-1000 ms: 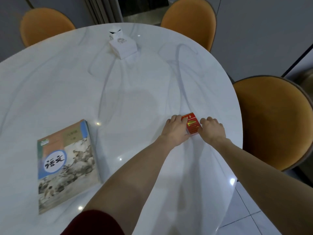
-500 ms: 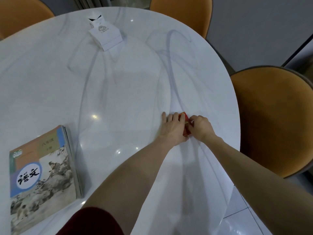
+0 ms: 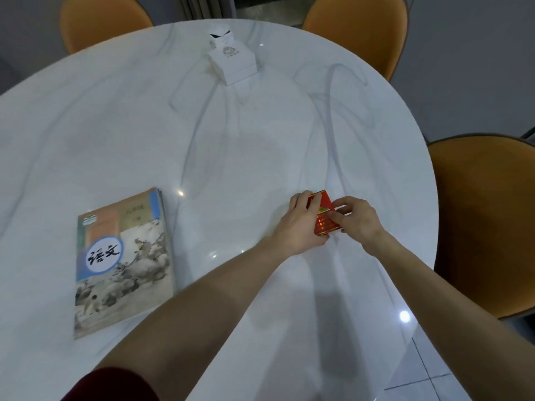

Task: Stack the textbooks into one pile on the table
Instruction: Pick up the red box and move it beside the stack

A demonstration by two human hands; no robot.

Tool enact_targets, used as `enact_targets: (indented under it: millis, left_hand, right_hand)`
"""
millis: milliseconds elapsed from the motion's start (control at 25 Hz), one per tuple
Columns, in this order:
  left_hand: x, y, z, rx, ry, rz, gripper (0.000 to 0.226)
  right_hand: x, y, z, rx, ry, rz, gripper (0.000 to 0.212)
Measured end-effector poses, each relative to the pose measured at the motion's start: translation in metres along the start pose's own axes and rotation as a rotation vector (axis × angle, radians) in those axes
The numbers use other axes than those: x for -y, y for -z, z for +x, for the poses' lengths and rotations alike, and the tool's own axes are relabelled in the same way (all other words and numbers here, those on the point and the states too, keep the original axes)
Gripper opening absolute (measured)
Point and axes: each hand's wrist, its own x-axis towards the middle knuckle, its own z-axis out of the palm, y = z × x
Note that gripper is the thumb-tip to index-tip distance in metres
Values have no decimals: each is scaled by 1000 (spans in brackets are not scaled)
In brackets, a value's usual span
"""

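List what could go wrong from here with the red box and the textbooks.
1. Both the left hand and the right hand are on the small red box, which sits near the table's right edge; a slip might send it off towards the floor.
2. Neither hand is near the textbook pile, which lies far to the left, so stacking may stall.
3. That pile's spines look slightly fanned at the top right corner; adding books could make it slide.

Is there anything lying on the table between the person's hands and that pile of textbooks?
Nothing visible: bare white marble table separates the left hand from the illustrated textbook pile. Both hands, right hand included, hold a small red box.
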Motion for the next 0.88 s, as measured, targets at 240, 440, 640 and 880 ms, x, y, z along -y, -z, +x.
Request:
enact_targets:
  millis: [240,440,640,880]
  left_hand:
    - [45,56,-77,-47,60,38,88]
    - [92,99,-153,-124,142,34,89]
    - [140,135,-226,-158,180,67,88]
    - [206,175,-320,-184,220,25,92]
  right_hand:
    - [48,-72,-50,83,56,56,27]
    - [90,-144,-102,137,103,46,27]
    - [124,-217,-152,170,135,20,26]
    - [159,-307,-209,261,149,36,17]
